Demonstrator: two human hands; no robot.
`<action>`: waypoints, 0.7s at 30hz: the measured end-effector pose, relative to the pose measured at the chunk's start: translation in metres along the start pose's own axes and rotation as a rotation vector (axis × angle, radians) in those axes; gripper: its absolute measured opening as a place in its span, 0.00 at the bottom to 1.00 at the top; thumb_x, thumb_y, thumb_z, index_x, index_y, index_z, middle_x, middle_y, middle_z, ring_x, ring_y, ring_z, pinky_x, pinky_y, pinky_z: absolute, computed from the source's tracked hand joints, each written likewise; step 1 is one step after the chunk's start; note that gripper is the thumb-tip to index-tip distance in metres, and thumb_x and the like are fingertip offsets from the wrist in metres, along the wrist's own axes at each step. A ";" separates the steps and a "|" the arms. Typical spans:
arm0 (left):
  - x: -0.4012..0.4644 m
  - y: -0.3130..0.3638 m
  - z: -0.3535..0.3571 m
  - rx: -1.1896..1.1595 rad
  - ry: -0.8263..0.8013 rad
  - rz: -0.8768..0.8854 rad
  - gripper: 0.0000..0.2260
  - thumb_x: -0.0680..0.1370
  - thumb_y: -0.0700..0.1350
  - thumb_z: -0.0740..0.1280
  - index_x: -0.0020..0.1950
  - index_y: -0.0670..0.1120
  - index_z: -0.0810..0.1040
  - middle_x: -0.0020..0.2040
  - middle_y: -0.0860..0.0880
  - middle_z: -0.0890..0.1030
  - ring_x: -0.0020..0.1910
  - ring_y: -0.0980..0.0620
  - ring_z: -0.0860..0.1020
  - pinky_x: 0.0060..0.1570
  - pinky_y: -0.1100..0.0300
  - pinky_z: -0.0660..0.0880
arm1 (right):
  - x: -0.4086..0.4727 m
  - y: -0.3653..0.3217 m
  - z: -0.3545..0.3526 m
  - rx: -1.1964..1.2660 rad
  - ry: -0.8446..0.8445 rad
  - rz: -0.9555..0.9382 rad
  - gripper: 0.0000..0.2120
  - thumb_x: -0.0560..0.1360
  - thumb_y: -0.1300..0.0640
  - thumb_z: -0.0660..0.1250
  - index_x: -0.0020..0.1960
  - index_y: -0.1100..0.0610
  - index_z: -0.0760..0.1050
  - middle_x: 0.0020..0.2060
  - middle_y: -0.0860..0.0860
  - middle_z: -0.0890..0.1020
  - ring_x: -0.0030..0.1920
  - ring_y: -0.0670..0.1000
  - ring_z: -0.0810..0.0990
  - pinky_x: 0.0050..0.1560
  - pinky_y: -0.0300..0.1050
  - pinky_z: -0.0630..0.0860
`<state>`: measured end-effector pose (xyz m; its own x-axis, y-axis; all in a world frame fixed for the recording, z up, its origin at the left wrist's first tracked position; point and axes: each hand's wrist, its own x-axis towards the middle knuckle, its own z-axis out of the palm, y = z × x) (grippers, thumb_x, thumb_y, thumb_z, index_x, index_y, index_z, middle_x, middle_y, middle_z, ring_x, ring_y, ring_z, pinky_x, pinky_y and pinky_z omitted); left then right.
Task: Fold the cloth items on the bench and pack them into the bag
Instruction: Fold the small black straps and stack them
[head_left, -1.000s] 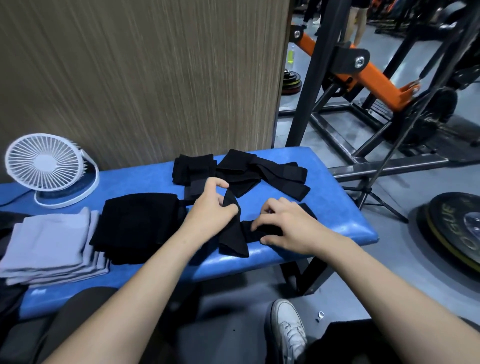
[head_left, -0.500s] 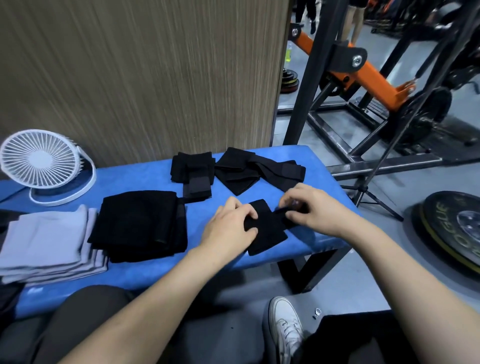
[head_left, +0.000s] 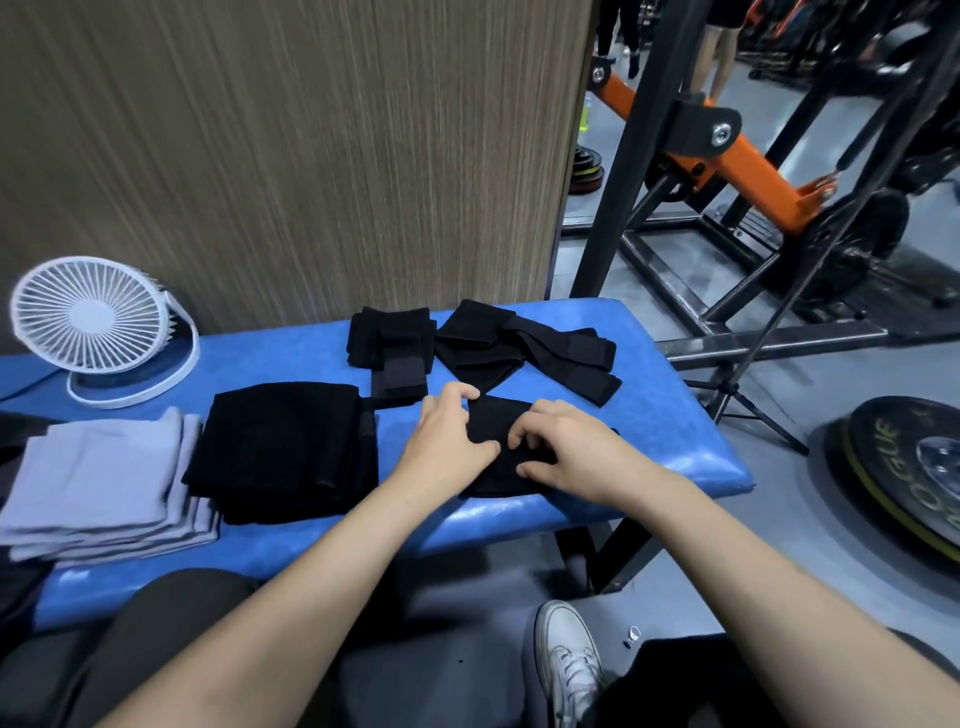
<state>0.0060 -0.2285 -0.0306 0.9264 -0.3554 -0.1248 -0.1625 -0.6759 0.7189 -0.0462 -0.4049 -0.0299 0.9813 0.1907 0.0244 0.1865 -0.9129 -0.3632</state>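
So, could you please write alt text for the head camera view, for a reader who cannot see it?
Two bare hands, left hand and right hand, press a small black cloth flat on a blue bench. Left of it lie a folded black stack, grey folded cloths and a white fan.

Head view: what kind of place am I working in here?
Most likely a gym. The cloths lie on a blue padded vinyl bench, a black and orange steel weight machine stands behind it, and a black round weight plate lies on the grey floor at right.
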 end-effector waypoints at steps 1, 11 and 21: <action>0.000 -0.001 0.000 -0.011 -0.007 0.001 0.25 0.73 0.47 0.72 0.65 0.57 0.65 0.58 0.50 0.71 0.46 0.51 0.76 0.54 0.53 0.76 | 0.000 0.000 0.000 0.010 0.000 0.003 0.12 0.74 0.52 0.73 0.56 0.50 0.77 0.46 0.45 0.72 0.52 0.48 0.71 0.46 0.40 0.65; -0.005 0.004 0.001 -0.143 -0.020 0.022 0.19 0.76 0.43 0.68 0.63 0.58 0.68 0.45 0.51 0.78 0.43 0.51 0.79 0.47 0.51 0.77 | -0.002 0.000 -0.003 0.163 -0.001 0.033 0.16 0.73 0.55 0.74 0.59 0.50 0.75 0.44 0.45 0.74 0.49 0.47 0.72 0.51 0.40 0.71; -0.005 0.014 0.004 -0.386 0.093 0.129 0.15 0.78 0.51 0.68 0.61 0.63 0.68 0.40 0.59 0.80 0.38 0.56 0.78 0.49 0.49 0.76 | -0.007 -0.007 -0.011 0.711 0.011 0.162 0.16 0.74 0.65 0.67 0.60 0.56 0.71 0.43 0.56 0.84 0.41 0.53 0.78 0.50 0.45 0.74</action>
<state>-0.0025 -0.2385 -0.0222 0.9362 -0.3499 0.0329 -0.1565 -0.3313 0.9304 -0.0536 -0.4033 -0.0174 0.9952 0.0660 -0.0726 -0.0328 -0.4735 -0.8802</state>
